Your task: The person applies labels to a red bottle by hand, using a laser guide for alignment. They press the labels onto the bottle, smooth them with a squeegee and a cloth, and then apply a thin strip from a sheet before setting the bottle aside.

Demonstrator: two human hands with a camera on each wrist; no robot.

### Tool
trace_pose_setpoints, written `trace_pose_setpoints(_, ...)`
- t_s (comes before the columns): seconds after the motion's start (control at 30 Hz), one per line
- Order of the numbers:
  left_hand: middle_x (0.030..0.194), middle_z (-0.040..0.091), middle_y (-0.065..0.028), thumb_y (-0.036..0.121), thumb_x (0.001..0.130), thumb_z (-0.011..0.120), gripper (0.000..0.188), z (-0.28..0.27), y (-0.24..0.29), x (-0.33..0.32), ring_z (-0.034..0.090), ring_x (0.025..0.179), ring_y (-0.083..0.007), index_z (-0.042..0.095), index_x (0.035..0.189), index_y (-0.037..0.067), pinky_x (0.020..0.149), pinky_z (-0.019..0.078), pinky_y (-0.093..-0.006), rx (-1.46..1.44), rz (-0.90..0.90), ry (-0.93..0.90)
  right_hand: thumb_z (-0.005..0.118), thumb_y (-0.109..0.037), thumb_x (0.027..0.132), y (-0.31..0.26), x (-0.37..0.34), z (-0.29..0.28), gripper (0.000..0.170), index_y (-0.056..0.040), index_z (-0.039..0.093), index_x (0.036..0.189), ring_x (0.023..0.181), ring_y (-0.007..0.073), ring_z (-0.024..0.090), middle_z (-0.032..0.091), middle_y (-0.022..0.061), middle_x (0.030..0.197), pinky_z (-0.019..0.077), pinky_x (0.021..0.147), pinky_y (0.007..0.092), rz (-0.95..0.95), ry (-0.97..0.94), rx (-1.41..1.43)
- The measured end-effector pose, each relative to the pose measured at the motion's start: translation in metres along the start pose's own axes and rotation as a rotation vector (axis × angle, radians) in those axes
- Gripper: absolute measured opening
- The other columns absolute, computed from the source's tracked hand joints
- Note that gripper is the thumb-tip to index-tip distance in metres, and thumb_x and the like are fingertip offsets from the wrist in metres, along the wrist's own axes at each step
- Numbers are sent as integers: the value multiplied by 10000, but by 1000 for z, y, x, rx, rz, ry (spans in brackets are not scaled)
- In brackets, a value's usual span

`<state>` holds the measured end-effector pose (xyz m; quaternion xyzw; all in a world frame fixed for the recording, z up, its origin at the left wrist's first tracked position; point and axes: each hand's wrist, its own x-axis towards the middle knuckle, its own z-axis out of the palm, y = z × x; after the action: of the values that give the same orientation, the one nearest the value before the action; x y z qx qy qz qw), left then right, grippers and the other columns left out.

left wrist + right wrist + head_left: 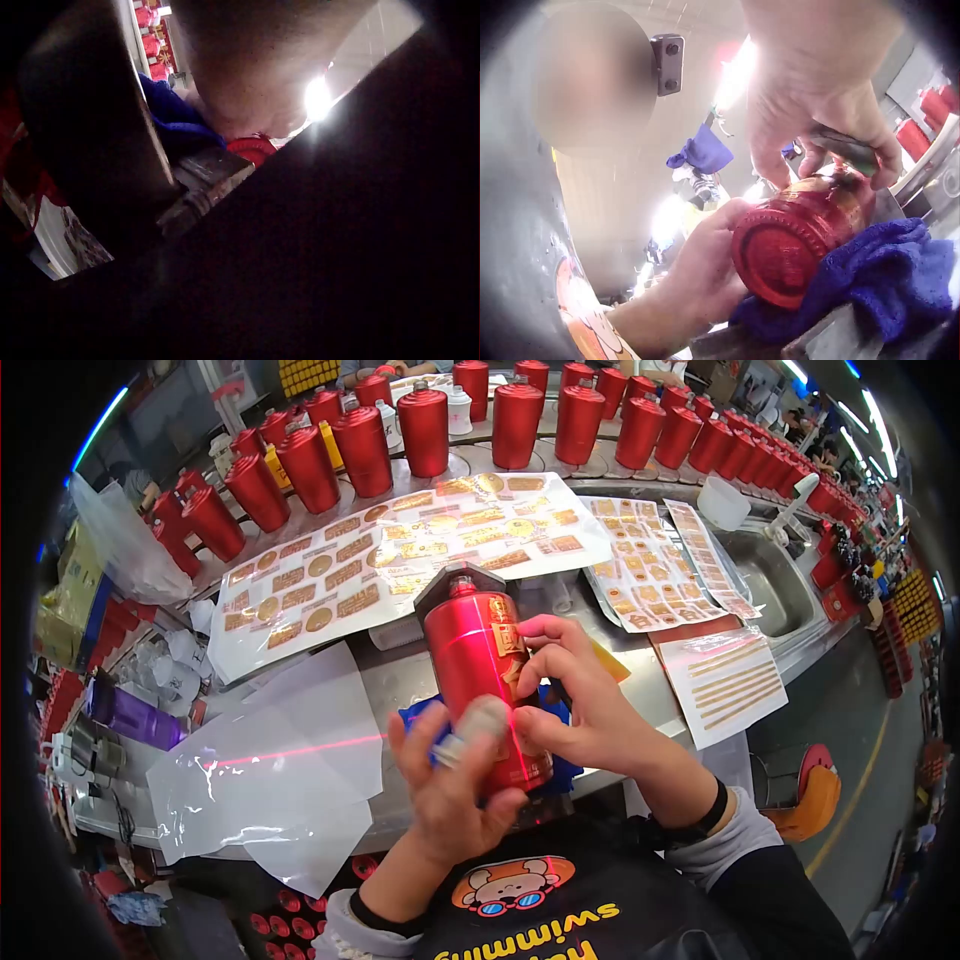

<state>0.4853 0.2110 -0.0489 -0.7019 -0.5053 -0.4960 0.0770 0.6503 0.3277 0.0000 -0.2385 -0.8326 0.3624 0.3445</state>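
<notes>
A red bottle point(465, 660) lies tilted on a blue cloth point(563, 760), its neck toward the back and a gold label point(507, 638) along its right side. The fingers and thumb of the right hand point(590, 705) are bent at this label, pinching part of it; a dark strip point(844, 146) spans them in the right wrist view. The left hand point(445, 790), blurred, has its fingers extended at the bottle's left side, with a whitish thing point(478, 728) at them that I cannot identify. In the right wrist view the left hand point(697, 270) touches the bottle near its base point(776, 259).
Large sticker sheets point(400, 550) lie behind the bottle, smaller sheets point(650, 565) and a strip sheet point(725, 685) to the right. Clear film point(280, 760) lies left. Red bottles point(520, 425) line the back. A sink point(770, 580) is at right, a purple container point(140, 715) at left.
</notes>
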Motion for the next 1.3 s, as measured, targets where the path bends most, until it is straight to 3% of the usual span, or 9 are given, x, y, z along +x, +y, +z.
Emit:
trace_pose_setpoints(0.1,1102,669,-78,491,926,565,528,-10,0,-8,433,1297,-295,559,1269,90,1145,133,-606,187,203,-173,716,-128,792,3,-13,1,222,-63,565,941,1154,283,478,404,181,1302,436,876,344,66,48,48)
trace_pose_setpoints(0.37,1082,691,-27,535,978,404,568,-19,-15,31,457,1284,-266,564,1297,93,1164,118,-566,144,149,-337,679,-128,850,15,-33,10,192,-52,578,994,1133,274,524,496,194,1266,455,864,345,95,121,81)
trace_pose_setpoints(0.63,1159,666,-46,469,951,513,477,-26,2,0,500,1255,-263,599,1262,117,1158,102,-591,220,230,-386,637,-89,881,22,-42,13,286,-28,565,1151,1172,281,539,534,186,1308,470,884,350,131,110,207)
trace_pose_setpoints(0.83,1133,679,-31,399,937,555,434,-21,10,-5,478,1269,-271,610,1249,103,1155,105,-602,196,109,-330,600,-56,920,15,-47,6,470,8,452,1362,1188,190,554,580,160,1282,432,1005,316,188,150,202)
trace_pose_setpoints(0.97,1132,679,-136,239,909,583,380,-24,16,-18,471,1256,-318,583,1222,23,1151,101,-618,190,184,-317,634,-62,903,13,-47,-3,377,8,522,1256,1040,169,616,641,134,1133,489,881,290,159,247,174)
trace_pose_setpoints(1.07,1344,525,-218,144,803,668,543,-20,16,-24,441,1275,-349,501,1303,15,1148,102,-620,147,127,-218,681,-53,859,1,-49,-14,255,-31,592,1097,908,201,631,651,105,1019,490,774,323,232,254,204)
trace_pose_setpoints(1.17,1472,355,-282,200,788,723,738,-11,18,-27,373,1320,-427,377,1392,-44,1142,124,-597,180,-53,-186,721,-53,809,17,-49,-12,281,-63,603,1065,872,260,602,642,93,992,459,776,364,-227,226,-1)
trace_pose_setpoints(1.23,1468,361,-286,253,811,726,769,-3,24,-13,342,1340,-453,354,1401,-70,1140,136,-584,165,-212,-190,765,-49,701,12,-56,-9,362,-98,611,1025,889,271,570,632,68,1022,423,805,384,-325,124,-11)
trace_pose_setpoints(1.3,1465,366,-291,407,881,653,807,-4,17,-18,324,1358,-469,315,1432,-76,1144,136,-565,230,-194,-239,769,-35,651,12,-71,-5,395,-107,623,1011,901,266,563,638,53,1031,424,808,376,-327,48,-60)
